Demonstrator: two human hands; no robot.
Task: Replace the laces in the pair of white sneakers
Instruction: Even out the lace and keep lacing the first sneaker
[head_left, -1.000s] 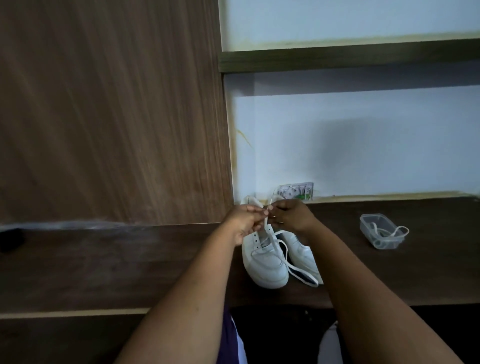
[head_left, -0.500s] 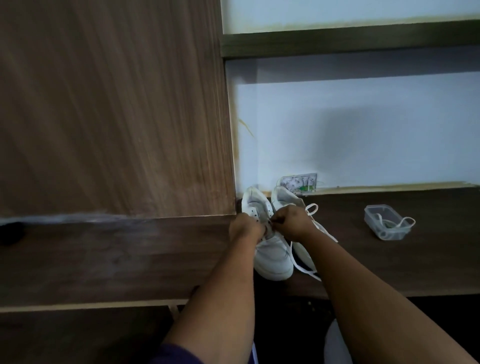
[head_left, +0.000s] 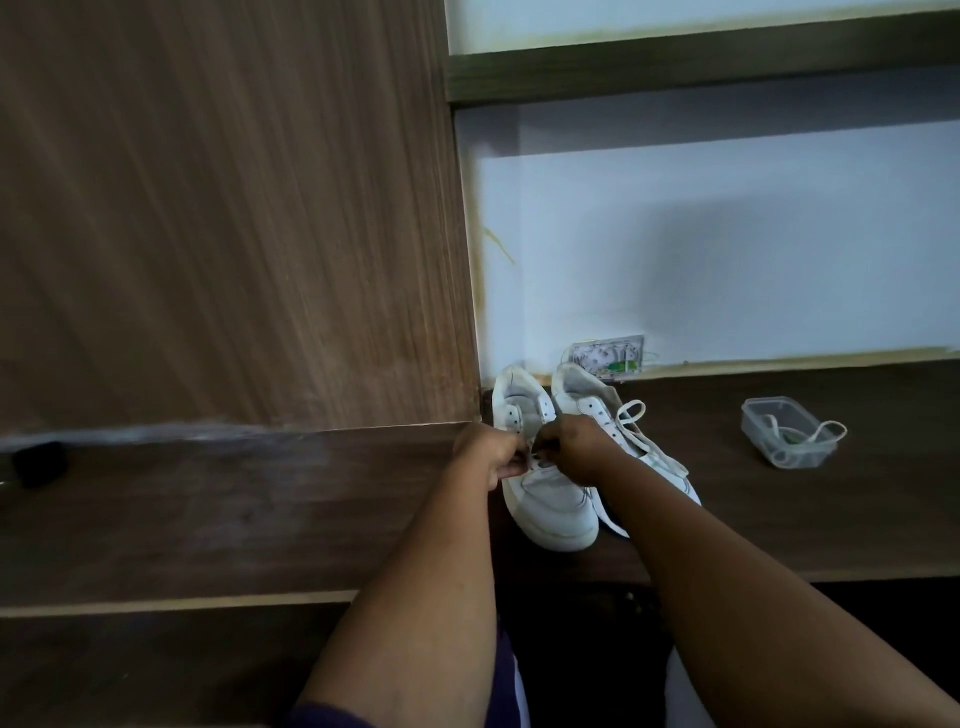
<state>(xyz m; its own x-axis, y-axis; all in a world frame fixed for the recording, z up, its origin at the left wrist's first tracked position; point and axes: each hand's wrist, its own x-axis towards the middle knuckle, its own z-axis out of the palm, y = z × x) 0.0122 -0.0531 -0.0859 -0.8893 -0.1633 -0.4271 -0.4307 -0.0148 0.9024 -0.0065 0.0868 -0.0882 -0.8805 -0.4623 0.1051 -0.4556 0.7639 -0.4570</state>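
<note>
**Lacing under way on the left sneaker**

Head view: on our dark wood-grain table (head_left: 208, 519), our left hand (head_left: 488, 457) and right hand (head_left: 576, 449) both pinch a flat white lace (head_left: 533, 457) at the smooth white leather left sneaker (head_left: 545, 499). At three o'clock, the right sneaker (head_left: 597, 405) trails loose lace. We judge it roughly midway. A clear plastic tub (head_left: 784, 431) holds more lace.

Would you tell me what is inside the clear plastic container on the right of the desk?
The clear plastic container holds a coiled white lace, one loop hanging over its right rim. A small greenish bit shows beneath; what it is cannot be told.
</note>
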